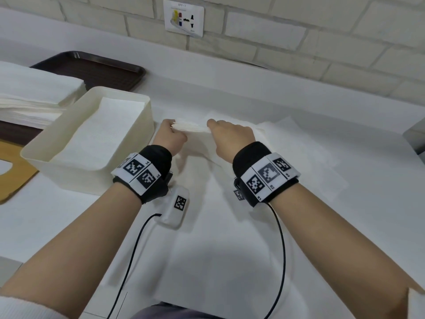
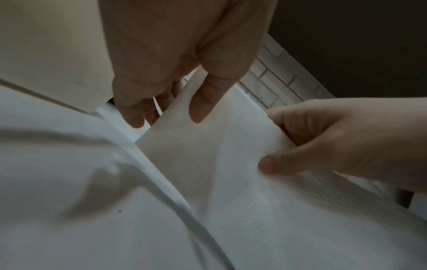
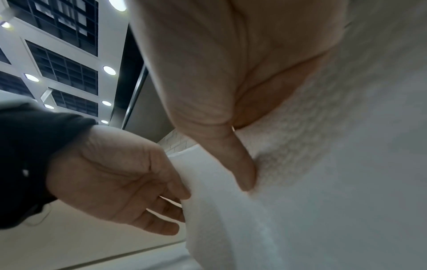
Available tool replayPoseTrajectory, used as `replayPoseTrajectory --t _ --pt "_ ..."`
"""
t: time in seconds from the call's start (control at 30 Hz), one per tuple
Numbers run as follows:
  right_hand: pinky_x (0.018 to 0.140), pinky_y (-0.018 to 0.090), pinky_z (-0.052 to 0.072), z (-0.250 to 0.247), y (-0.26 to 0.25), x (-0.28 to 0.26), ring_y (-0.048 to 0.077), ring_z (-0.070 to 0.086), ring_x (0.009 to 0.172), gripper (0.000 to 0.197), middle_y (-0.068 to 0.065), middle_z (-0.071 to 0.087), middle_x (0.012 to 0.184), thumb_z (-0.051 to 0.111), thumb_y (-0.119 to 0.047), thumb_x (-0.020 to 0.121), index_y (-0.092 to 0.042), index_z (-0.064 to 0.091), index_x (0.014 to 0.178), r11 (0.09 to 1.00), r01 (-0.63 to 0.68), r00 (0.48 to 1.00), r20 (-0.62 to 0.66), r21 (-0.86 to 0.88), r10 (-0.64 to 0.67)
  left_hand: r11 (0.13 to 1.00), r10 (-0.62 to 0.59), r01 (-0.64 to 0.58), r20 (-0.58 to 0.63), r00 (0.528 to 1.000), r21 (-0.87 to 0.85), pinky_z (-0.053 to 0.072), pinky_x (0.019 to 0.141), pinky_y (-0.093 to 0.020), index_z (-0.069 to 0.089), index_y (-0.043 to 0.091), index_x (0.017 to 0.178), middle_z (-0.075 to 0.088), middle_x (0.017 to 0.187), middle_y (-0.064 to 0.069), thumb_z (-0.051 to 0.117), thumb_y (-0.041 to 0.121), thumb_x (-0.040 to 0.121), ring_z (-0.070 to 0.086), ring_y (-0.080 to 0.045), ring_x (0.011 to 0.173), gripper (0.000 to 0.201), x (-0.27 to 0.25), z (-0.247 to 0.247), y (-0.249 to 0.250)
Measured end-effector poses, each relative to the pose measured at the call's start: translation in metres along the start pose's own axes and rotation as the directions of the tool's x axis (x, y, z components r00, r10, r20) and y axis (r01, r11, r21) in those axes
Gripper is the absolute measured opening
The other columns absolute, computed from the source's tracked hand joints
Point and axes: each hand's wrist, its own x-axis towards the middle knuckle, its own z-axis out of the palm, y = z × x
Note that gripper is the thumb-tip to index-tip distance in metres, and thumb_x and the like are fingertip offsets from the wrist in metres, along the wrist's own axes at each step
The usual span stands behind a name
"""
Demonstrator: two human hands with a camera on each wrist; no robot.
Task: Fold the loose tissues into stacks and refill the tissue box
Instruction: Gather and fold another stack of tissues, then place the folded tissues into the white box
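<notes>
A folded tissue stack [image 1: 192, 127] is pinched at its far edge, left hand [image 1: 171, 137] & right hand [image 1: 230, 135] each curled on it, just beside the tissue box [image 1: 147, 116], prob. to keep layers aligned above the worktop [image 1: 299, 226].

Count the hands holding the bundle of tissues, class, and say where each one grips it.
2. The left hand pinches the bundle of tissues at its left end, beside the tissue box; the right hand grips its right end.
</notes>
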Motion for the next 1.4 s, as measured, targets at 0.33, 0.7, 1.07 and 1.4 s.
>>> replayPoseTrajectory --t 0.33,0.7,1.07,1.4 --pt "0.071 0.034 0.041 -0.003 0.01 0.01 0.026 0.05 0.085 0.042 0.007 0.05 0.1 0.038 -0.003 0.092 -0.011 0.033 0.133 0.926 -0.086 0.996 0.007 0.367 0.09 0.977 -0.125 0.128 0.031 0.992 -0.172 0.028 0.108 -0.032 0.011 0.007 0.146 0.032 0.146 -0.016 0.05 0.021 0.094 0.036 -0.029 0.132 0.067 -0.008 -0.006 0.008" --pt "0.095 0.043 0.047 0.005 0.001 0.02 0.027 0.057 0.106 0.031 0.013 0.053 0.125 0.036 -0.014 0.095 -0.013 0.031 0.125 0.361 -0.221 0.974 0.184 0.906 0.133 1.0 -0.005 0.007 0.072 0.997 -0.019 0.049 0.092 -0.044 0.04 0.006 0.129 0.059 0.112 -0.007 0.053 0.014 0.083 0.058 -0.027 0.101 0.049 -0.029 -0.026 0.023" --pt "0.052 0.027 0.049 -0.016 -0.012 0.055 0.019 0.056 0.071 0.057 0.007 0.055 0.088 0.045 0.01 0.087 -0.033 0.029 0.12 0.117 0.003 0.996 -0.014 0.993 0.093 0.991 0.076 -0.063 0.107 0.991 -0.117 0.053 0.071 -0.033 0.03 0.02 0.136 0.064 0.106 -0.005 0.062 0.004 0.083 0.064 -0.021 0.082 0.063 -0.049 -0.077 0.027" --pt "0.067 0.037 0.052 -0.02 -0.064 0.097 0.022 0.053 0.077 0.032 -0.013 0.05 0.086 0.043 0.008 0.08 -0.021 0.053 0.089 0.426 0.215 0.962 -0.266 0.879 0.063 0.992 0.12 -0.12 0.004 0.993 0.037 0.042 0.046 -0.007 0.066 0.025 0.1 0.058 0.084 0.009 0.058 0.005 0.087 0.053 0.0 0.053 0.024 -0.064 -0.145 0.015"
